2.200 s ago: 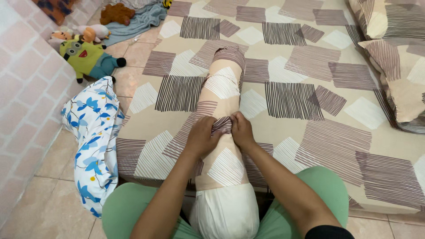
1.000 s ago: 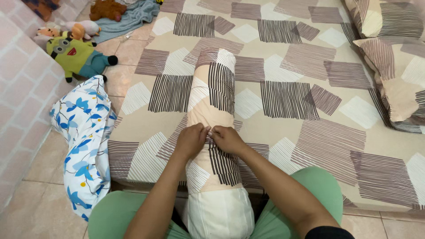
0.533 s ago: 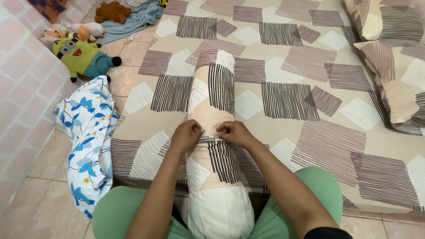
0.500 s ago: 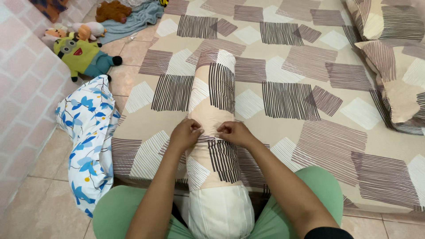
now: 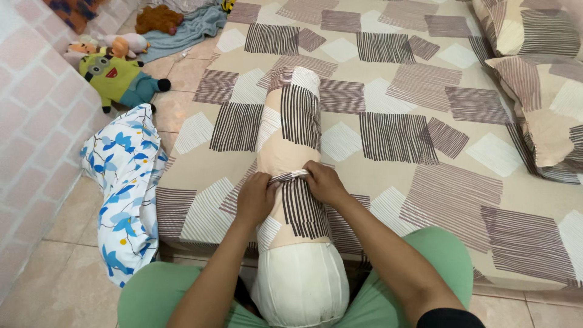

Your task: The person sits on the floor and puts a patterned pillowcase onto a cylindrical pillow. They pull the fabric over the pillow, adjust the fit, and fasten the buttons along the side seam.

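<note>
While the bolster (image 5: 290, 152) lies lengthwise on the mattress (image 5: 395, 121), near end white & bare between the knees, both hands pinch a gathered fold of its patterned cover (image 5: 297, 206). L hand (image 5: 255, 197) closed on fold at left, R hand (image 5: 322, 182) closed on it at right. Floral pillowcase (image 5: 124, 188) on floor w/ plush toy (image 5: 118, 79) nr wall.

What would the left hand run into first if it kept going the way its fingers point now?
The left hand points across the bolster toward the right hand. It would probably meet the gathered fold of patterned cover pinched between them, then the right hand's fingertips; depth is hard to judge.
</note>
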